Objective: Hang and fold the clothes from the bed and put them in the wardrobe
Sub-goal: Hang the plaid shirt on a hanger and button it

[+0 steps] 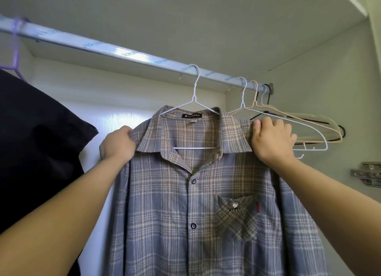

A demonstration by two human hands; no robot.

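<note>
The plaid shirt (195, 193) hangs on a white hanger (194, 102) hooked over the wardrobe rail (123, 52). Both hands, left (117, 144) and right (272, 139), grip its shoulders, straightening it. Next, I'd judge, let go and fetch another garment.

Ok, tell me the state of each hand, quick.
Left hand: closed, gripping one shoulder of the blue-and-tan plaid shirt.
Right hand: closed, gripping the shirt's other shoulder.

Rail (123, 51) stands free between dark garment (41, 141) and plaid shirt (185, 213); empty hangers (317, 141) block right end.
</note>
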